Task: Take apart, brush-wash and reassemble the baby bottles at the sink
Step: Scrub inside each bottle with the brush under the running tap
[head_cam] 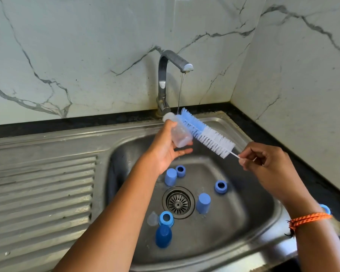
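Head view looks down into a stainless-steel sink (243, 222) where the washing stage appears to be under way. Disassembly looks done: blue caps (170, 177) and blue screw rings (220, 186) lie scattered on the basin floor around the drain (178, 202), and a clear teat (152, 218) rests beside one ring. Reassembly has not begun, judging by these loose parts.

The left hand (165, 152) holds a small clear bottle (182, 137) over the basin, thumb and palm curled round its body while the other fingers spread below it. The right hand (267, 161) pinches the thin white stem of the bottle brush (206, 133), fingertips closed together on it. The brush lies along the outside of the bottle, its tip under a thin stream from the tap (173, 63); whether the inside has been scrubbed cannot be told.

The bottle is translucent, cylindrical plastic with a white end. The brush carries dense bristles, blue toward the tip and white toward the stem. Caps are smooth tapered cups, rings short with round holes. The draining board (41, 193) is ridged steel, and the wall is veined marble-look tile
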### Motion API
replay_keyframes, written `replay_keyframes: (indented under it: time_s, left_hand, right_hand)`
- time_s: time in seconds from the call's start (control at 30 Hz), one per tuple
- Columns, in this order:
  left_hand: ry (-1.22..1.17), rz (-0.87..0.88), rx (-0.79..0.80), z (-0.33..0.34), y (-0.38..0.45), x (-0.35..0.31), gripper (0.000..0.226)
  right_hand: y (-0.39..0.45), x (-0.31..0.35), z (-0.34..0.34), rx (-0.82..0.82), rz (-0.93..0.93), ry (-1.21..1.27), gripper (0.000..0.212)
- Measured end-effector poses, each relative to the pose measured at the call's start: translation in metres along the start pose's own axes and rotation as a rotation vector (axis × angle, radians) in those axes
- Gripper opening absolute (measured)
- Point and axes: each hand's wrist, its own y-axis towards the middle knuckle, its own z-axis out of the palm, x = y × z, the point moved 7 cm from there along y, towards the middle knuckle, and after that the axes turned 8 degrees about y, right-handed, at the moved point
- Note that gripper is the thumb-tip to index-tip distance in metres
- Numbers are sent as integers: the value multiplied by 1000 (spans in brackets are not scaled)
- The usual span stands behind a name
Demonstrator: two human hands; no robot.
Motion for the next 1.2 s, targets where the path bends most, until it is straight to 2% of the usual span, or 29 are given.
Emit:
replay_keyframes:
  time_s: [0.07,0.13,0.27,0.33,0.43,0.53,0.6,0.7,0.77,0.9,0.97,1.2]
  left_hand:
    - [20,-27,69,12,-2,4,51]
    - [-27,-41,62,13,-2,6,51]
    - [-186,23,-170,-18,4,-1,49]
    - [-171,29,-213,-29,4,-5,48]
    - [54,-26,-20,-10,-3,-2,48]
    - [18,-57,80,7,-5,3,48]
    - [-87,-38,16,1,-1,1,47]
    - [-274,6,-207,-30,6,-5,43]
    - [-285,14,-257,-44,5,-7,44]
    - [-118,-30,19,-10,-4,-3,55]
    - [-90,-31,61,1,-5,-1,56]
    - [-403,-16,-204,-33,3,-2,38]
  right_hand:
    - [0,3,3,-18,-7,-25,24]
    - [0,3,2,-21,-9,-39,24]
    - [-1,0,-4,30,2,-34,22]
    - [-1,1,-3,30,-6,-46,22]
    - [0,5,1,-29,-25,-74,21]
    - [1,5,-1,-72,-26,-73,22]
    - [0,5,-3,-57,-30,-63,22]
    - [-1,4,-3,-8,-22,-66,22]
    - [-2,6,-1,1,-21,-68,22]
    - [-1,15,4,-79,-63,-57,23]
    - [-1,14,1,-109,-67,-53,22]
    - [-2,13,2,5,-55,-61,23]
